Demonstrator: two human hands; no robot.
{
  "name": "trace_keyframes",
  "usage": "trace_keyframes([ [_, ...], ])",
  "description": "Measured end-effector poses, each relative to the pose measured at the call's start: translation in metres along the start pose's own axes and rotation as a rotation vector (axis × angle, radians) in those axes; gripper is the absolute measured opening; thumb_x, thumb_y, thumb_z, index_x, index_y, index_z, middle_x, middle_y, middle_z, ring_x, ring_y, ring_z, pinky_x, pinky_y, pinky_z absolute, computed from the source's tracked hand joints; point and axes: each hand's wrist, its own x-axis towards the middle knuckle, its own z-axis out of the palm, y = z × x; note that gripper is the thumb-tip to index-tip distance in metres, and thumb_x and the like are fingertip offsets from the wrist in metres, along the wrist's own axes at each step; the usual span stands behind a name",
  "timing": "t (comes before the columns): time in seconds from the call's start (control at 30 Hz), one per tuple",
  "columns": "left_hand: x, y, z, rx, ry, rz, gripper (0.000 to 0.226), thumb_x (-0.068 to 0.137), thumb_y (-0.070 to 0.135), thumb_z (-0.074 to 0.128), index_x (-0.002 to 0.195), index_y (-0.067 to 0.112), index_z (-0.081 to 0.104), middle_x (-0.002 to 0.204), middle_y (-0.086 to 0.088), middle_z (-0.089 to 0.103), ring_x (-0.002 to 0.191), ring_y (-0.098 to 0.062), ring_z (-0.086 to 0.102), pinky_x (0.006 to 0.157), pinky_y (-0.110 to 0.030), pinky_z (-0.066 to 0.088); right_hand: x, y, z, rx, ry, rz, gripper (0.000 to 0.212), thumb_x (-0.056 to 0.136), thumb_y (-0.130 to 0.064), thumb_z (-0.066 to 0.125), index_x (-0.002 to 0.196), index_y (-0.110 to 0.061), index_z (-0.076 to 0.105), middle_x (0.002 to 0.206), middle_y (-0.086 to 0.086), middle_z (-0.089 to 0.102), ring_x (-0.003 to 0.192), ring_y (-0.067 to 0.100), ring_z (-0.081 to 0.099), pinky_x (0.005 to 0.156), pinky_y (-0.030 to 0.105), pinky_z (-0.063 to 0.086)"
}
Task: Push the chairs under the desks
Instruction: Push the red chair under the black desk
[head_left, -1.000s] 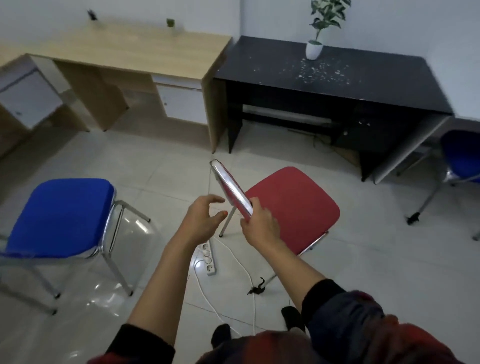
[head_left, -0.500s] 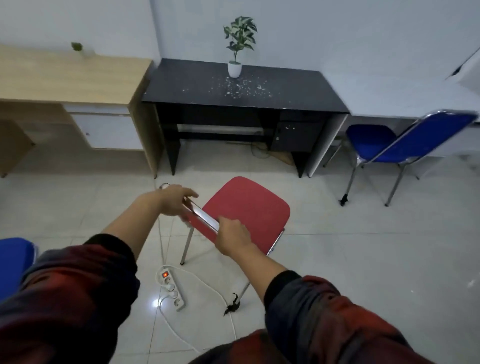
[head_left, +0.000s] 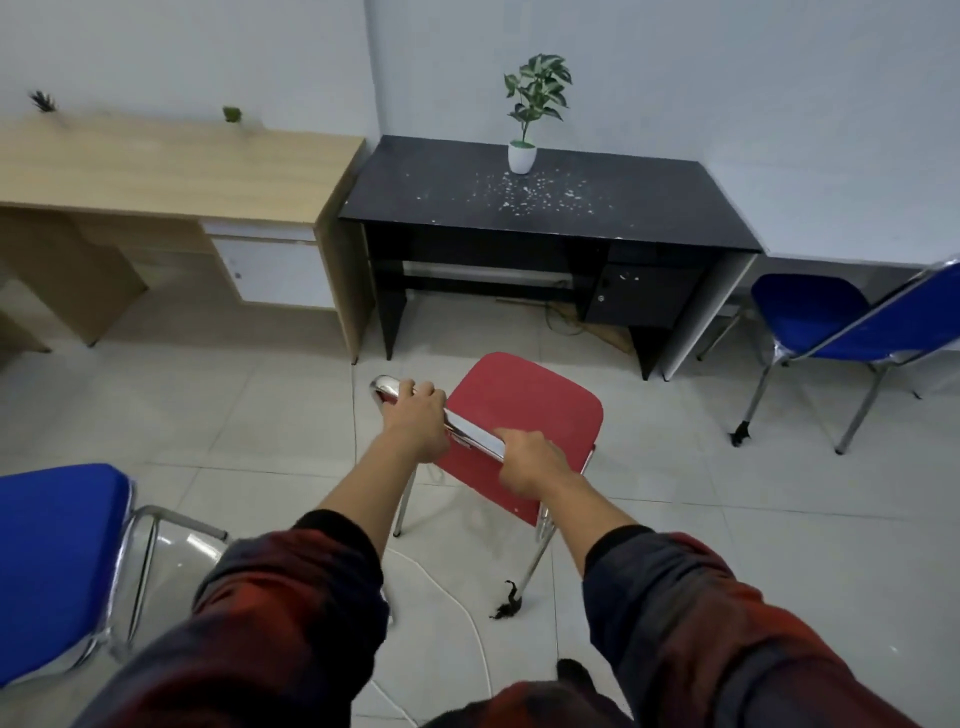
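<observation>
— Where's the red padded chair (head_left: 519, 410) with chrome legs?
— On the tiled floor, just near of the black desk's tabletop (head_left: 545, 208).
— And the grips?
— Left hand (head_left: 415, 415) and right hand (head_left: 524, 462) both curl round its chrome backrest rail (head_left: 470, 432).

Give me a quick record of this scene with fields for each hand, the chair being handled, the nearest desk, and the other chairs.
left hand: grips the chrome top rail of the red chair's back
right hand: grips the same rail
red chair: on the floor, not yet under a desk
black desk: ahead, small potted plant on top
blue chairs: one at left, one at right
</observation>
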Motion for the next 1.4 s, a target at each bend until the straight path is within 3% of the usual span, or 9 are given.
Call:
trace_keyframes([
  [0.2, 0.006, 0.019, 0.003, 0.033, 0.026, 0.023, 0.047, 0.084, 0.03, 0.061, 0.127, 0.021, 0.048, 0.127, 0.001, 0.047, 0.128, -0.026, 0.032, 0.103, -0.05, 0.037, 0.011, 0.033, -0.017, 0.003, -0.029, -0.043, 0.057, 0.077, -0.009, 0.055, 0.125, -0.038, 0.059, 0.105, 0.001, 0.069, 0.091, 0.028, 0.065, 0.071, 0.031, 0.048],
  [0.5, 0.029, 0.068, 0.006, -0.01, 0.015, 0.176, 0.043, 0.083, 0.037, 0.064, 0.123, 0.031, 0.048, 0.119, 0.005, 0.049, 0.121, -0.026, 0.035, 0.107, -0.053, 0.023, 0.022, 0.106, -0.057, -0.042, -0.033, 0.017, 0.064, 0.08, -0.012, 0.054, 0.13, -0.051, 0.054, 0.119, -0.007, 0.069, 0.103, 0.023, 0.063, 0.083, 0.036, 0.053],
  [0.7, 0.058, 0.063, 0.007, -0.169, 0.023, 0.067, 0.022, 0.083, 0.023, 0.061, 0.093, 0.041, 0.052, 0.102, 0.01, 0.048, 0.11, -0.022, 0.046, 0.1, -0.043, 0.026, 0.031, 0.124, -0.056, -0.039, 0.018, 0.015, 0.058, 0.078, -0.015, 0.06, 0.127, -0.045, 0.06, 0.111, -0.006, 0.071, 0.098, 0.023, 0.065, 0.084, 0.036, 0.055],
  [0.77, 0.065, 0.066, 0.005, -0.138, 0.018, 0.05, 0.022, 0.083, 0.021, 0.061, 0.094, 0.038, 0.052, 0.104, 0.008, 0.053, 0.107, -0.022, 0.048, 0.1, -0.044, 0.03, 0.035, 0.128, -0.055, -0.037, 0.032, -0.007, 0.056, 0.077, -0.016, 0.06, 0.126, -0.043, 0.062, 0.108, -0.006, 0.072, 0.096, 0.023, 0.066, 0.083, 0.036, 0.056],
  [0.93, 0.077, 0.075, 0.001, 0.02, -0.013, 0.007, 0.034, 0.086, 0.024, 0.058, 0.12, 0.031, 0.06, 0.114, 0.004, 0.065, 0.107, -0.023, 0.057, 0.096, -0.041, 0.04, 0.044, 0.139, -0.062, -0.068, 0.028, -0.078, 0.056, 0.075, -0.016, 0.059, 0.124, -0.042, 0.063, 0.106, -0.005, 0.073, 0.095, 0.025, 0.066, 0.081, 0.037, 0.056],
  [1.2, 0.08, 0.129, 0.021, 0.086, 0.086, -0.071, 0.028, 0.088, 0.024, 0.052, 0.111, 0.03, 0.066, 0.099, 0.003, 0.068, 0.097, -0.02, 0.058, 0.088, -0.034, 0.037, 0.048, 0.189, -0.09, -0.115, -0.006, -0.1, 0.055, 0.079, -0.015, 0.061, 0.126, -0.043, 0.062, 0.104, -0.01, 0.071, 0.091, 0.018, 0.064, 0.073, 0.028, 0.05],
  [1.4, 0.078, 0.152, 0.027, 0.092, -0.005, -0.118, 0.023, 0.083, 0.031, 0.056, 0.105, 0.025, 0.062, 0.09, 0.002, 0.064, 0.089, -0.021, 0.057, 0.091, -0.039, 0.04, 0.043, 0.206, -0.096, -0.111, -0.049, -0.116, 0.056, 0.077, -0.017, 0.06, 0.125, -0.047, 0.061, 0.105, -0.009, 0.071, 0.093, 0.02, 0.065, 0.077, 0.032, 0.054],
])
